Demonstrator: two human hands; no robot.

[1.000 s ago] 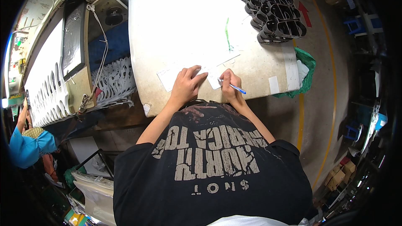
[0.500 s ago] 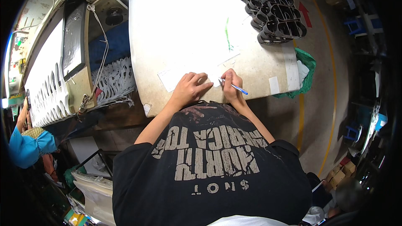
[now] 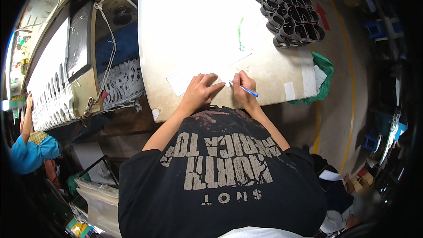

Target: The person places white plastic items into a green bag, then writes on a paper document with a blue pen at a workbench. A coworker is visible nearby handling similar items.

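Note:
A blue-and-white pen [image 3: 251, 91] is gripped in my right hand [image 3: 243, 89], its tip down by a small white piece of paper [image 3: 227, 83] near the table's front edge. My left hand [image 3: 203, 90] rests just left of it, palm down. Its fingers lie on the tabletop and the thumb reaches toward the small piece. Beside that hand, on the left, lies a white paper slip [image 3: 177, 84]. Glare washes out much of the white tabletop [image 3: 185, 26], so paper edges there are hard to see.
Black sole-shaped cutting dies [image 3: 293, 13] are stacked at the table's far right. A green bag [image 3: 325, 77] hangs by the right edge. At left, white cut-out sheets [image 3: 53, 92] are stacked by a machine, near a person in blue [image 3: 33, 152]. Another person [image 3: 332, 194] is at lower right.
The view has shifted slightly. Both my hands stay almost in place, with the pen moved a little. At lower right, a white sheet by the other person has come into sight.

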